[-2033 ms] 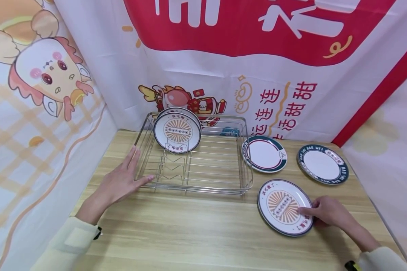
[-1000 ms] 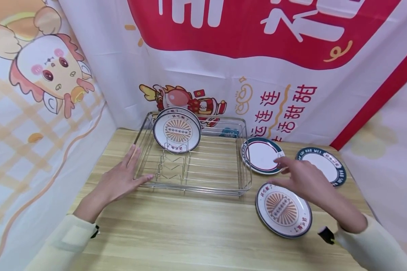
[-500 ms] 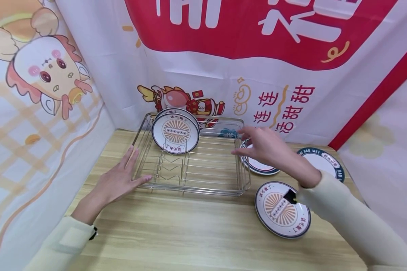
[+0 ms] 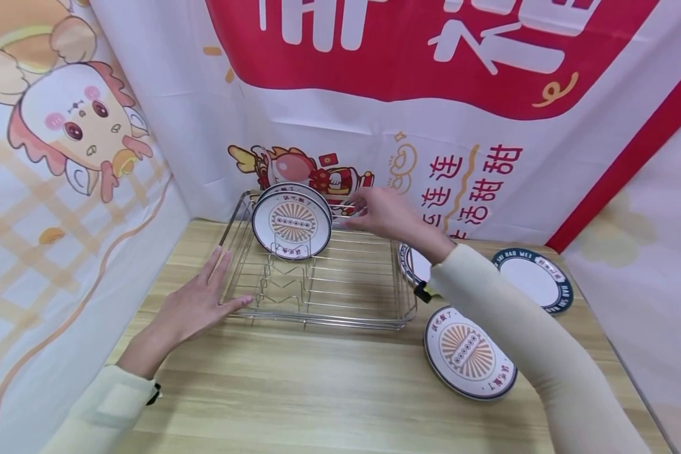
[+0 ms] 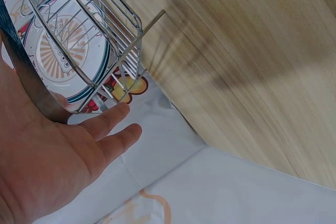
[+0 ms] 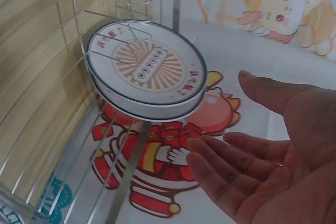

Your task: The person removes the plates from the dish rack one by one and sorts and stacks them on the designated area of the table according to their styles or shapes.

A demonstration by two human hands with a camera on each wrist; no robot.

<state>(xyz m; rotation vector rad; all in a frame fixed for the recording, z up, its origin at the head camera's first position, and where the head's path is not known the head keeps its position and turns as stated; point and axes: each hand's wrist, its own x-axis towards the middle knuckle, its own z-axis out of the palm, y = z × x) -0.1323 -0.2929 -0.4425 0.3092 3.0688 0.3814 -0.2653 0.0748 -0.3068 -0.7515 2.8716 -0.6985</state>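
Observation:
A wire dish rack (image 4: 340,323) stands on the table with two white plates upright at its back left. The front plate (image 4: 292,224) has an orange ray print and a dark blue rim; the rear plate (image 4: 284,187) is mostly covered by it. Resting on the rack's left side, my left hand (image 4: 190,309) has its fingers spread; its straight fingers (image 5: 118,142) show in the left wrist view. My right hand (image 4: 383,217) hovers over the rack's back, just right of the plates. In the right wrist view that hand (image 6: 262,174) holds nothing, thumb and fingers apart.
A matching ray-print plate (image 4: 468,353) lies flat on the table, right of the rack. Behind it is a green-rimmed plate (image 4: 533,280). Another plate (image 4: 419,265) by the rack's right end is partly covered by my right arm. Printed cloth (image 4: 318,113) hangs close behind the rack.
My right hand has left the ray-print plate on the table and moved left over the rack to beside the racked plates. My left hand stays on the rack's left side.

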